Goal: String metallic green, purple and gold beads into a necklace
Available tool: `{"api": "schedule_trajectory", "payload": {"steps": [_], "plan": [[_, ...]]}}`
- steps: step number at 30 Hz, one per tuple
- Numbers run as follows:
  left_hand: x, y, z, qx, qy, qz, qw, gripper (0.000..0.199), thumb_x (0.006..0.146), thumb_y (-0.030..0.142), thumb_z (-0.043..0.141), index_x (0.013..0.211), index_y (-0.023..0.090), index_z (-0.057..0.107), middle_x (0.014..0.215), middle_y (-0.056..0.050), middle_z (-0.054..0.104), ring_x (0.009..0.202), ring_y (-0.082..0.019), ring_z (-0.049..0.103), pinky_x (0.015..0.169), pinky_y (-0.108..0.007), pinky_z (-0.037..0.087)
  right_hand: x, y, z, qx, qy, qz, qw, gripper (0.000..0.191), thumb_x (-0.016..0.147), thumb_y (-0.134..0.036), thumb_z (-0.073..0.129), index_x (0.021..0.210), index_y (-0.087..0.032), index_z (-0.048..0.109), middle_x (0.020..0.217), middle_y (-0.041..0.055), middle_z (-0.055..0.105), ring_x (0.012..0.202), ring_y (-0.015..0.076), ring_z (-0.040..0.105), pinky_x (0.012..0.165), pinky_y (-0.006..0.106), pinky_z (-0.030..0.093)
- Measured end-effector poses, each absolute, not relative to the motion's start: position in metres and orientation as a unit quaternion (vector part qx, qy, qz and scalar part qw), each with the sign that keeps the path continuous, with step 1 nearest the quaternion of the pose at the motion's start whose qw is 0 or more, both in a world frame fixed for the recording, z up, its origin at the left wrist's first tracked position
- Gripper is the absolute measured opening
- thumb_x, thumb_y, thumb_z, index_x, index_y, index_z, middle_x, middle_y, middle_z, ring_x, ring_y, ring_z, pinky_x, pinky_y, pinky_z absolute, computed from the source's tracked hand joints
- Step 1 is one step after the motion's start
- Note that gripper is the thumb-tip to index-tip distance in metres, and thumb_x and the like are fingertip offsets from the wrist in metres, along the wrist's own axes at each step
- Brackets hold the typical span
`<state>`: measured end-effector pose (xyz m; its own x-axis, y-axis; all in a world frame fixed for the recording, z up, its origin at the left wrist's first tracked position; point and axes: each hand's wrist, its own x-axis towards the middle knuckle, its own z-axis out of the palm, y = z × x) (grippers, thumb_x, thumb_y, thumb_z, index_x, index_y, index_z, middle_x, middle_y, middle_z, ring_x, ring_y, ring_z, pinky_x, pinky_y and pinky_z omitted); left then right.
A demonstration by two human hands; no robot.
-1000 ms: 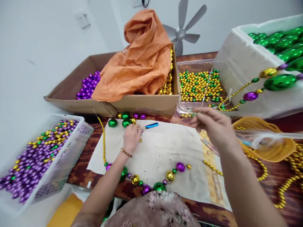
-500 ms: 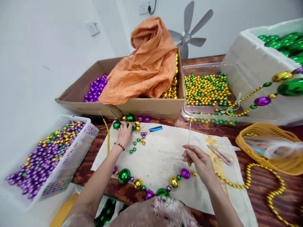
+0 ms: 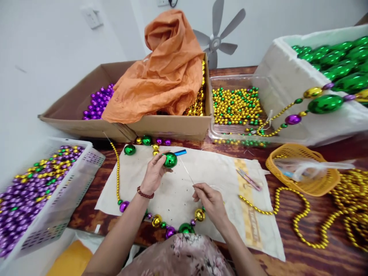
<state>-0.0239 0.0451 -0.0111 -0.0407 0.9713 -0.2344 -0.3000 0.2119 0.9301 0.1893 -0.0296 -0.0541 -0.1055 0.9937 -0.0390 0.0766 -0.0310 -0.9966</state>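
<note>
My left hand (image 3: 155,172) pinches a large shiny green bead (image 3: 170,160) above the white cloth (image 3: 227,172). In my right hand (image 3: 211,201) is a thin needle (image 3: 186,171), its tip slanting up and left toward the bead, a short gap apart. Along the cloth's near edge curves a strung necklace of green, gold and purple beads (image 3: 156,220), partly behind my left forearm. Its left end runs into a string of small gold beads (image 3: 117,172) with a thin needle or wire at its tip. Another green bead (image 3: 130,150) rests at the cloth's far left corner.
Behind stands a cardboard box (image 3: 172,126) with an orange cloth (image 3: 161,76). A white basket (image 3: 86,161) of beads is left. A clear tray (image 3: 214,132), a foam box (image 3: 278,65), a yellow basket (image 3: 310,188) and gold bead strings (image 3: 301,237) lie right. Scissors (image 3: 249,179) rest on the cloth.
My left hand has lifted a green bead and brought it right and nearer. My right hand has moved inward, and the needle has tilted from upright toward the bead. The view has shifted right.
</note>
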Motion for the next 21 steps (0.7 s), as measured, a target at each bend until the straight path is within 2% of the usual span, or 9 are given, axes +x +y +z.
{"api": "schedule_trajectory", "payload": {"steps": [2, 5, 9, 11, 15, 21], "plan": [[-0.015, 0.045, -0.008, 0.325, 0.484, 0.525, 0.62, 0.051, 0.082, 0.055, 0.071, 0.118, 0.02, 0.067, 0.101, -0.006, 0.07, 0.076, -0.015, 0.07, 0.054, -0.021, 0.048, 0.187, -0.035, -0.056, -0.5, -0.536, 0.509, 0.451, 0.019, 0.093, -0.036, 0.056, 0.091, -0.024, 0.071, 0.066, 0.0006, 0.07, 0.054, 0.0167, 0.067, 0.055, 0.027, 0.055], [-0.01, 0.049, -0.005, 0.288, 0.473, 0.505, 0.662, 0.052, 0.085, 0.061, 0.065, 0.12, 0.022, 0.065, 0.098, -0.005, 0.07, 0.073, -0.014, 0.07, 0.053, -0.02, 0.048, 0.188, -0.043, -0.06, -0.503, -0.537, 0.508, 0.447, 0.019, 0.094, -0.034, 0.055, 0.092, -0.024, 0.071, 0.065, 0.0002, 0.069, 0.053, 0.0164, 0.066, 0.053, 0.026, 0.053], [-0.011, 0.055, -0.005, 0.237, 0.432, 0.481, 0.725, 0.046, 0.084, 0.052, 0.072, 0.12, 0.025, 0.064, 0.1, -0.002, 0.07, 0.077, -0.015, 0.07, 0.055, -0.021, 0.051, 0.19, -0.05, -0.064, -0.512, -0.539, 0.503, 0.441, 0.019, 0.095, -0.035, 0.054, 0.092, -0.024, 0.071, 0.062, -0.0008, 0.066, 0.051, 0.0167, 0.064, 0.051, 0.026, 0.051], [-0.011, 0.056, -0.007, 0.233, 0.423, 0.486, 0.729, 0.045, 0.082, 0.047, 0.075, 0.119, 0.024, 0.063, 0.098, -0.002, 0.07, 0.076, -0.015, 0.07, 0.057, -0.022, 0.052, 0.19, -0.052, -0.065, -0.515, -0.544, 0.495, 0.44, 0.02, 0.095, -0.035, 0.054, 0.093, -0.024, 0.071, 0.062, -0.0005, 0.066, 0.051, 0.0166, 0.063, 0.05, 0.026, 0.05], [-0.01, 0.058, -0.008, 0.206, 0.438, 0.5, 0.718, 0.047, 0.078, 0.05, 0.079, 0.111, 0.021, 0.064, 0.091, -0.001, 0.07, 0.073, -0.016, 0.07, 0.06, -0.025, 0.055, 0.191, -0.055, -0.062, -0.511, -0.572, 0.478, 0.428, 0.021, 0.096, -0.034, 0.053, 0.093, -0.023, 0.071, 0.06, -0.0008, 0.065, 0.05, 0.0157, 0.062, 0.049, 0.025, 0.048], [-0.008, 0.058, -0.006, 0.201, 0.429, 0.517, 0.713, 0.048, 0.072, 0.05, 0.084, 0.104, 0.02, 0.063, 0.092, -0.001, 0.071, 0.074, -0.016, 0.07, 0.06, -0.025, 0.056, 0.188, -0.056, -0.061, -0.514, -0.596, 0.45, 0.422, 0.021, 0.096, -0.028, 0.051, 0.094, -0.019, 0.07, 0.058, -0.0022, 0.064, 0.048, 0.012, 0.06, 0.049, 0.021, 0.046]]}}
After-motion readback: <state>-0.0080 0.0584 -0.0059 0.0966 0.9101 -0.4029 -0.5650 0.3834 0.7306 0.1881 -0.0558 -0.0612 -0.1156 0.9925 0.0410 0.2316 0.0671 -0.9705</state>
